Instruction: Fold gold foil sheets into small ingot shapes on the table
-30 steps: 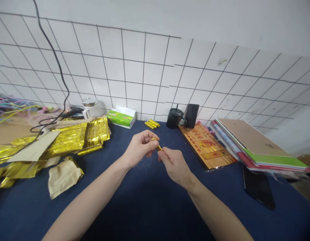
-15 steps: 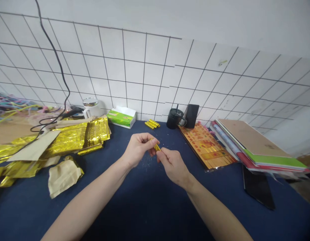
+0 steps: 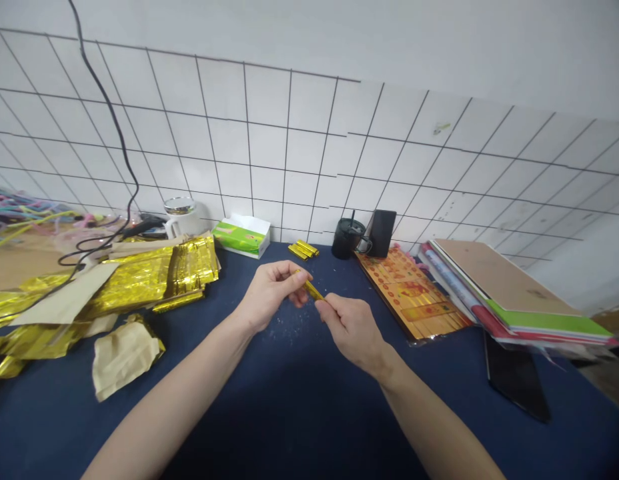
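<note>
Above the table (image 3: pixel 294 413): 1 gold stick (image 3: pixel 314 291), pinched by our left hand (image 3: pixel 269 293) and right hand (image 3: pixel 353 330).
Back edge: gold pieces (image 3: pixel 303 250).

From a single head-worn camera above the near side of the counter (image 3: pixel 289 407), we look forward and down, fairly close, over our hands (image 3: pixel 270 293) to the wall (image 3: pixel 267 150) behind the counter.

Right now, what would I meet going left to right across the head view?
Crumpled beige-and-gold paper, white silver-lidded mug, green-and-white tissue pack, held slim gold foil roll, black cup, black rectangular phone, brown-topped folder stack.
</note>
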The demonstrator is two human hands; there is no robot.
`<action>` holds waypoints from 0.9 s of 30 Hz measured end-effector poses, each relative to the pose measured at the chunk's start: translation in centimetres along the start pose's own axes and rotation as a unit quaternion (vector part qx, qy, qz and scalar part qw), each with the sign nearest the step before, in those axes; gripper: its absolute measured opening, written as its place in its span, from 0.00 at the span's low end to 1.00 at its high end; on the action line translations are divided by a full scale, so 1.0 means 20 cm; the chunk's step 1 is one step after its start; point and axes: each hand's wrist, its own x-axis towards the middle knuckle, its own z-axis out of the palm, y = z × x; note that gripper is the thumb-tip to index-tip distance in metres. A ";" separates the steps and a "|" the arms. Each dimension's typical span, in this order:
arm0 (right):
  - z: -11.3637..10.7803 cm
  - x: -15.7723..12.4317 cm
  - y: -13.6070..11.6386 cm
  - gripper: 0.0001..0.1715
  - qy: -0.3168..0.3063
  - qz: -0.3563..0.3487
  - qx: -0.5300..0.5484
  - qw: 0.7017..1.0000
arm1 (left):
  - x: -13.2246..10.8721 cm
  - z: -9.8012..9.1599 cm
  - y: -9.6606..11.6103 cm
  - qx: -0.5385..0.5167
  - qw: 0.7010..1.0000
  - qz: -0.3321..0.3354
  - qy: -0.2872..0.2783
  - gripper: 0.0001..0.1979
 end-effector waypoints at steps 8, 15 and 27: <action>0.00 0.01 0.03 0.22 0.025 -0.024 -0.063 0.997 | 0.01 -0.02 -0.01 0.038 0.999 0.004 -0.013 0.13; -0.08 0.02 0.01 0.21 -0.096 0.013 0.105 0.990 | 0.01 -0.03 -0.02 0.031 0.999 0.014 -0.030 0.15; -0.01 0.03 -0.02 0.20 -0.129 0.078 0.181 0.972 | -0.02 0.05 -0.08 0.081 0.995 -0.019 -0.046 0.15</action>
